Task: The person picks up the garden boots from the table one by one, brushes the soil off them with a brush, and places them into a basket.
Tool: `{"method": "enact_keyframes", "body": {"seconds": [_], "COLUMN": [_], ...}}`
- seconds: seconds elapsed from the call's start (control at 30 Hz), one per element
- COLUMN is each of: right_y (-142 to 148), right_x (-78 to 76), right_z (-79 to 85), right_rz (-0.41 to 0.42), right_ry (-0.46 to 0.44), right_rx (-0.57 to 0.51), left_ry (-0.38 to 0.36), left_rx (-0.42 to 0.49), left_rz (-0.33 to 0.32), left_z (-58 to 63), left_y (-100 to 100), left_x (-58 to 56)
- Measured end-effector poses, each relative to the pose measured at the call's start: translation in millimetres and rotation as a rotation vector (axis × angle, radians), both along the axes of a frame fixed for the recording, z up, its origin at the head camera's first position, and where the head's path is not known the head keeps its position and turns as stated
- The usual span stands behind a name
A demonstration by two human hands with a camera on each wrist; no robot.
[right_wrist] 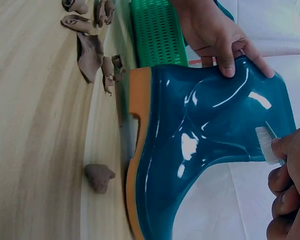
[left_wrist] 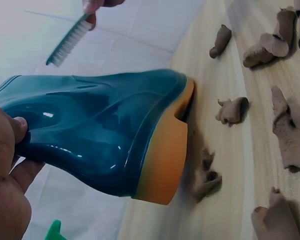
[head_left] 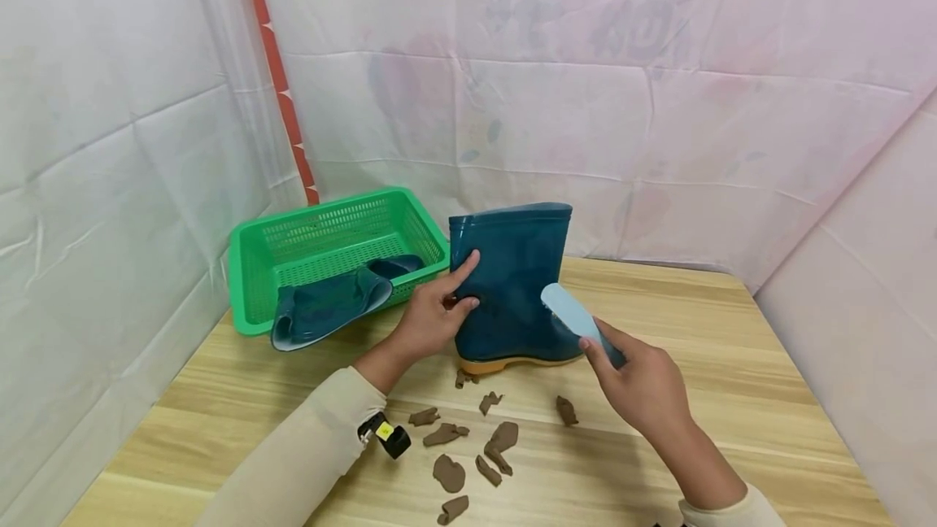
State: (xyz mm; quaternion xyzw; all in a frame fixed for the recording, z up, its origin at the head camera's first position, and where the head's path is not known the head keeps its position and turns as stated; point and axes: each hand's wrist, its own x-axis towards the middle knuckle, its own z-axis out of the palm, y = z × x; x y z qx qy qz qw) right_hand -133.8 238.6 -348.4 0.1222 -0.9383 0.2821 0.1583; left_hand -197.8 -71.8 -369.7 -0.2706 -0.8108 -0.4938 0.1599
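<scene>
A dark teal rubber boot [head_left: 512, 283] with an orange sole [left_wrist: 165, 150] stands upright over the wooden table, toe to the right. My left hand [head_left: 432, 311] grips its shaft from the back, thumb and forefinger on the near side. In my right hand [head_left: 647, 381] is a light blue scrubbing brush [head_left: 571, 311], held by its handle. Its white bristles [right_wrist: 266, 142] face the boot's shaft in the right wrist view, close by the front of the ankle. The boot's surface looks glossy, without visible lumps.
A green plastic basket [head_left: 252, 267] stands at the back left with a second teal boot [head_left: 329, 307] lying over its near rim. Several brown clay-like pieces [head_left: 449, 473] lie scattered on the table [head_left: 732, 397] in front of the boot. White sheeting [head_left: 549, 120] hangs behind.
</scene>
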Motion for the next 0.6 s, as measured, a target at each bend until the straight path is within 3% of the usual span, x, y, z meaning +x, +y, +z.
{"method": "enact_keyframes", "body": {"seconds": [0.3,0.6], "right_y": [9,15], "right_x": [5.1,7.9], "right_z": [-5.9,-11.7], "right_rz": [-0.031,-0.058], "right_ry": [-0.034,0.006], "right_rx": [-0.029,-0.052], "left_ry": [0.150,0.146], "left_rx": [-0.030,-0.012], "left_rz": [-0.003,-0.002], "left_z": [16.0,45.0], "left_y": [5,9], "left_x": [0.1,6.3]}}
